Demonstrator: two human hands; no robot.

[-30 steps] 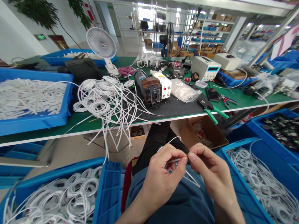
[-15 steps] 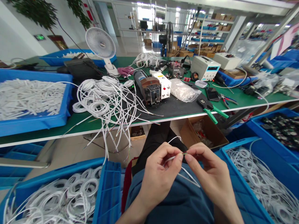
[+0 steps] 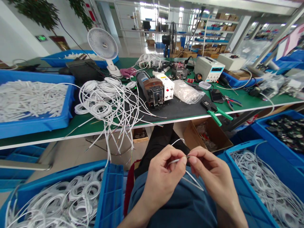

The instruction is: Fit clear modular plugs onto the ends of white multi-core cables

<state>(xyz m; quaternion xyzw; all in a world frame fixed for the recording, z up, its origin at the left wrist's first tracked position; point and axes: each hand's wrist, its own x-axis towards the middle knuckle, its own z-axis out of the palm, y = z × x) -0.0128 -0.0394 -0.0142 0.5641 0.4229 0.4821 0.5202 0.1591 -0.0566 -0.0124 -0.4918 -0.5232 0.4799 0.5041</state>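
Observation:
Above my lap, my left hand (image 3: 166, 174) pinches a white cable (image 3: 174, 161) close to its stripped end. Thumb and forefinger of my right hand (image 3: 211, 172) are closed on the thin inner wires (image 3: 188, 156) that come out of the cable, and the fingertips hide most of them. The two hands almost touch. A loop of the cable hangs below and between them, and another bit curves up behind my left hand. On the bench ahead lies a tangled heap of white cables (image 3: 102, 98), several stripped ends hanging over the edge.
A blue bin of coiled cables (image 3: 113, 190) stands at my left, another blue bin of cables (image 3: 247, 186) at my right. The bench holds a brown-and-grey machine (image 3: 152, 90), green-handled pliers (image 3: 215, 112), a bag of white parts (image 3: 187, 91) and a tray of white pieces (image 3: 59, 122).
My right fingers have shifted slightly at the wire ends, and the coloured wires show less now. My left hand keeps its hold on the cable.

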